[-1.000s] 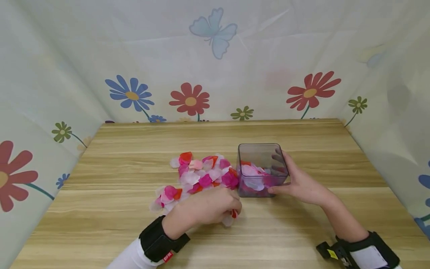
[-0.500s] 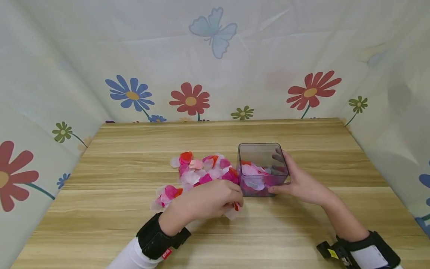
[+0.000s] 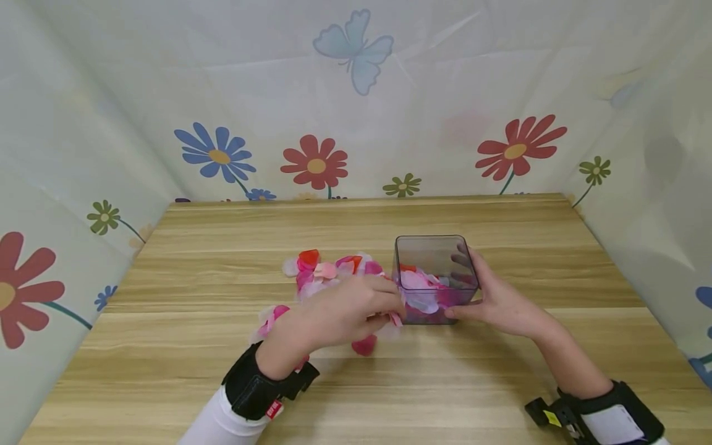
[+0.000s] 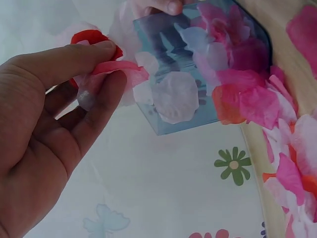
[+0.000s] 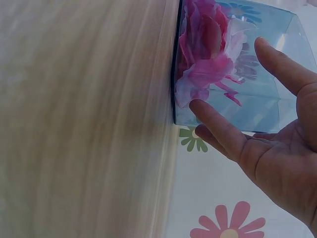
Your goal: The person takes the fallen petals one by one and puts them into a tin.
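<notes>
My left hand (image 3: 345, 312) is at the near left side of a see-through grey plastic box (image 3: 425, 253). It pinches a small bunch of fabric petals (image 4: 119, 69), red, pink and white, between thumb and fingers just below the rim. My right hand (image 3: 495, 303) grips the box at its right side, thumb on the near wall and fingers spread along the side wall. Pink, white and orange petals (image 3: 419, 290) lie inside the box. To its left a loose pile of petals (image 3: 358, 266) covers the table, partly hidden under my left hand.
One deep pink petal (image 3: 364, 345) lies apart on the wooden table (image 3: 473, 383), near my left hand. Another cluster of petals (image 3: 269, 321) shows beside my left wrist. A flower-printed cloth (image 3: 434, 93) hangs behind the table and along both sides.
My left hand has lifted off the table and moved up towards the box with petals pinched in it. A deep pink petal now shows on the table below it. The right hand stays put.
</notes>
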The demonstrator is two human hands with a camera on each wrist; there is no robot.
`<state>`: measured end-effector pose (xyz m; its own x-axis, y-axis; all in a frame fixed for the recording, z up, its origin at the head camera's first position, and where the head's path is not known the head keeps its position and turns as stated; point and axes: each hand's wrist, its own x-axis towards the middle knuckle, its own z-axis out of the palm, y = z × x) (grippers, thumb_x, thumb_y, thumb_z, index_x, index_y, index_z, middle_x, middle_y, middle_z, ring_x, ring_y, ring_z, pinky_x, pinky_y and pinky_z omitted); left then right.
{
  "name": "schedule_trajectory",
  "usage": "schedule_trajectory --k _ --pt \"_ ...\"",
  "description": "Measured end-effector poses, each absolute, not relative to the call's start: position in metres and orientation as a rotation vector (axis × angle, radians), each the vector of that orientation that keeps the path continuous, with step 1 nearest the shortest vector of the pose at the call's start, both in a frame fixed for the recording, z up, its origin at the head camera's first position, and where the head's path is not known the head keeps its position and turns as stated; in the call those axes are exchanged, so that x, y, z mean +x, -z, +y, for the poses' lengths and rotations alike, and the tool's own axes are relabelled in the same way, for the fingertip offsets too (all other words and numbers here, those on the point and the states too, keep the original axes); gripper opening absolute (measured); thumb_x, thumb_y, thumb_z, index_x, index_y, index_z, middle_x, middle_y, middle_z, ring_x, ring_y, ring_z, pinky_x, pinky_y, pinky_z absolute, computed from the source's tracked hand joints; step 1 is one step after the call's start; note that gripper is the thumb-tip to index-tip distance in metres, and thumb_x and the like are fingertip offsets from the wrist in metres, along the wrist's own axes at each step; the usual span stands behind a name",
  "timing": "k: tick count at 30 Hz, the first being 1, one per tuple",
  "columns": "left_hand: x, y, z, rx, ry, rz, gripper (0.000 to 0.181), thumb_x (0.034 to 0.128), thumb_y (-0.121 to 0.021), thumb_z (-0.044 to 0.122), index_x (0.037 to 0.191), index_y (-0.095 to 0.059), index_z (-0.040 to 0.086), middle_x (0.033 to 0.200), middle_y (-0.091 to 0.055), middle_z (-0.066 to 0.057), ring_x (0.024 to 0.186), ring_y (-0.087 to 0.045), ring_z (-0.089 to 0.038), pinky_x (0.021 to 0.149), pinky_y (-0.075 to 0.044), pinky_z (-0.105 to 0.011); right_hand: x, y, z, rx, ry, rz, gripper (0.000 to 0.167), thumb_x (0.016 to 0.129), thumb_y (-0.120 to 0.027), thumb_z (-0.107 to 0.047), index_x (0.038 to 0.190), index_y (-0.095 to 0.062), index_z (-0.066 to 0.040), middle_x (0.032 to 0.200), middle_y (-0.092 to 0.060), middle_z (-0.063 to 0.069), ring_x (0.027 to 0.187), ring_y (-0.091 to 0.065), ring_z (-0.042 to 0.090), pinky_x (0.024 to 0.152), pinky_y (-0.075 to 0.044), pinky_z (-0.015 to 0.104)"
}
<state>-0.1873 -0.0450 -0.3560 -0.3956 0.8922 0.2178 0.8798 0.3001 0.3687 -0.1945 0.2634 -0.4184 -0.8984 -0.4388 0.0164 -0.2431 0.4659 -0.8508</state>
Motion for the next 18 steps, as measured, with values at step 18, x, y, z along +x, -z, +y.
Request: schedule_trajectory --k 18 --pt "-0.200 0.347 -0.034 1.872 -1.112 2.653 0.016 0.0859 -0.079 -0.005 0.100 -0.075 0.002 0.103 -0.072 -0.005 0.092 -0.066 -0.014 0.087 -0.050 -0.014 -0.194 0.418 0.263 -0.580 1.407 2.513 0.117 0.086 -0.086 -0.018 0.164 0.001 -0.014 0.161 -0.023 0.029 0.139 -0.038 0.053 0.106 -0.037 0.065"
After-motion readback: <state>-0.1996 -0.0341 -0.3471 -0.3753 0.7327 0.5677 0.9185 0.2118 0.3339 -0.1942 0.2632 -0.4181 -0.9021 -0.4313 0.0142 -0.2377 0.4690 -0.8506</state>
